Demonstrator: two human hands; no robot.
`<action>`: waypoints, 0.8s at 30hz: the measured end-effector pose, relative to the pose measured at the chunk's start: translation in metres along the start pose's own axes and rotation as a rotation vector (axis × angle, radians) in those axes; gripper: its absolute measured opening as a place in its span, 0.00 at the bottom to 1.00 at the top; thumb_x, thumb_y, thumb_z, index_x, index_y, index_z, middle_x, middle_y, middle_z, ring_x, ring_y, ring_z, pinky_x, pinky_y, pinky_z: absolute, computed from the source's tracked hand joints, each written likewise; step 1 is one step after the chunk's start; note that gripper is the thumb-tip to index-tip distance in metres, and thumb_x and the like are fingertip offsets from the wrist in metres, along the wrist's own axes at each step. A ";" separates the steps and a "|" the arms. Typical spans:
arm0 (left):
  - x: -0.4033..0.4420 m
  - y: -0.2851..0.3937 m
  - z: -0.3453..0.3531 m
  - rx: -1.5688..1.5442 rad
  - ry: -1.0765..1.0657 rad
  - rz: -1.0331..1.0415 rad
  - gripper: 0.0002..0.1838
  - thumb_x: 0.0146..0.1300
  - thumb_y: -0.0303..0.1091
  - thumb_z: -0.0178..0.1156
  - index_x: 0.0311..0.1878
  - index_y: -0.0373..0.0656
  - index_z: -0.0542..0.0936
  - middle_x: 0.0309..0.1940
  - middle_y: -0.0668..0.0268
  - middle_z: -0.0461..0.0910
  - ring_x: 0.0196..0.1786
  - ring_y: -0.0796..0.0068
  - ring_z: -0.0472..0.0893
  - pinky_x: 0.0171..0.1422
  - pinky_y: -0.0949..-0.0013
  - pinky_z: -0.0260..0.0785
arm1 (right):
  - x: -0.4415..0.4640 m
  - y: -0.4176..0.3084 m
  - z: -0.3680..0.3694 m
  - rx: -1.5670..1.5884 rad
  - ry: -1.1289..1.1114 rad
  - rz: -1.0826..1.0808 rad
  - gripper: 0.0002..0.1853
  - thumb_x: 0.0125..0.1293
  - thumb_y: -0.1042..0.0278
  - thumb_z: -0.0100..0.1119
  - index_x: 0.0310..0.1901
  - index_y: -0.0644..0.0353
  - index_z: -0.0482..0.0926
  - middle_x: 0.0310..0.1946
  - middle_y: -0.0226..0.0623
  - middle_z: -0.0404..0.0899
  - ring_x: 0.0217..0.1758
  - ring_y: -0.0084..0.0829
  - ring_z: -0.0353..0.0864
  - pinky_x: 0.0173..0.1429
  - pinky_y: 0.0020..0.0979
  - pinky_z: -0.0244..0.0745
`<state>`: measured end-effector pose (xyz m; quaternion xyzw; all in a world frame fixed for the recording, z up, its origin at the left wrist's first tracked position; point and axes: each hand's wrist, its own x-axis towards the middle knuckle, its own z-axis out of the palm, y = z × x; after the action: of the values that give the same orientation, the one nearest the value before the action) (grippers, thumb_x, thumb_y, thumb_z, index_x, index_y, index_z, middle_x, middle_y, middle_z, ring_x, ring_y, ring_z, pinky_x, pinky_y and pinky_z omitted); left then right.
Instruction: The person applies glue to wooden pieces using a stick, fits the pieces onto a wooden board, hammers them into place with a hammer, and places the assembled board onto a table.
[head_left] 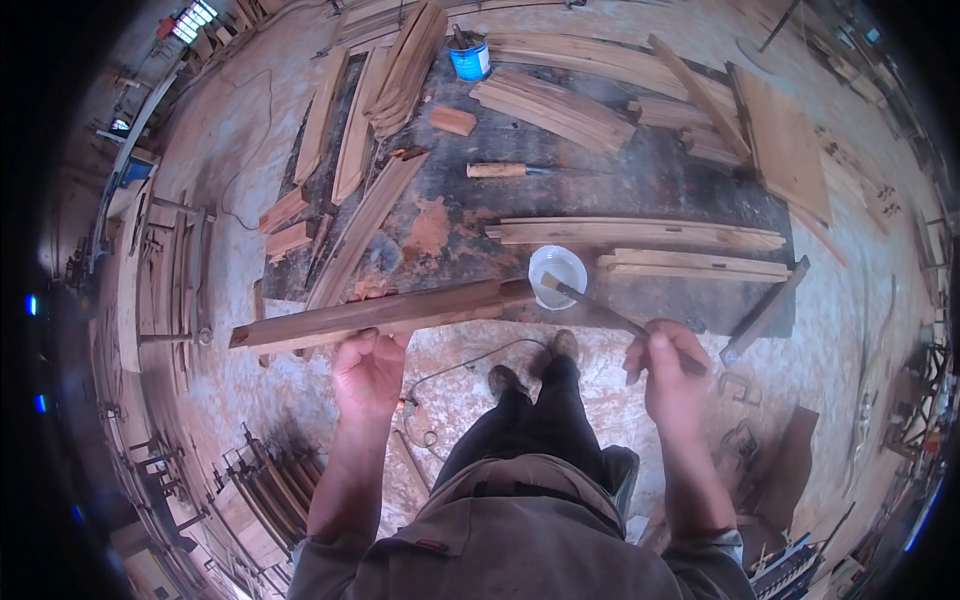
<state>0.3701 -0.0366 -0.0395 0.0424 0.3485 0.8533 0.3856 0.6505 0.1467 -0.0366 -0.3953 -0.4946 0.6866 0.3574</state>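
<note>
My left hand (370, 362) is closed around a long brown wooden piece (400, 312), holding it near its middle over the front edge of the dark table. The right end of the piece reaches close to a white bowl (558, 277). In my right hand (668, 362) is a thin brush (610, 314), gripped by its handle. The pale tip of the brush is over or inside the bowl; whether it touches the contents I cannot tell.
On the dark table (480, 210) lie a wooden-handled chisel (497, 170), a small block (453, 121), a blue can (469, 58) and several long wooden pieces. A metal square-like bar (765, 310) overhangs the right front corner. Clamps (270, 475) stand on the floor at left.
</note>
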 end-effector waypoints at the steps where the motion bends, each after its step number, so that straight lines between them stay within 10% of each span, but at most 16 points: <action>1: 0.000 -0.002 0.001 0.040 0.013 0.012 0.19 0.59 0.24 0.63 0.54 0.47 0.77 0.53 0.66 0.81 0.63 0.66 0.77 0.71 0.52 0.67 | -0.004 -0.002 -0.003 0.043 -0.027 -0.046 0.15 0.72 0.64 0.55 0.46 0.72 0.76 0.28 0.44 0.80 0.26 0.28 0.78 0.32 0.28 0.74; 16: 0.005 -0.025 -0.014 0.151 0.404 0.011 0.15 0.67 0.33 0.63 0.54 0.42 0.74 0.44 0.65 0.79 0.42 0.74 0.81 0.53 0.64 0.83 | -0.023 0.010 0.012 0.118 -0.206 -0.272 0.11 0.71 0.70 0.55 0.45 0.71 0.78 0.38 0.46 0.77 0.32 0.29 0.78 0.38 0.29 0.75; 24: -0.003 -0.031 -0.008 0.140 0.442 0.003 0.17 0.65 0.36 0.66 0.54 0.44 0.74 0.44 0.67 0.78 0.42 0.75 0.79 0.54 0.65 0.81 | -0.019 0.013 0.027 -0.424 -0.381 -0.485 0.10 0.60 0.79 0.63 0.43 0.69 0.78 0.41 0.45 0.78 0.42 0.38 0.79 0.45 0.32 0.74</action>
<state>0.3888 -0.0290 -0.0646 -0.1183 0.4826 0.8163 0.2946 0.6333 0.1161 -0.0407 -0.1971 -0.7628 0.5256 0.3212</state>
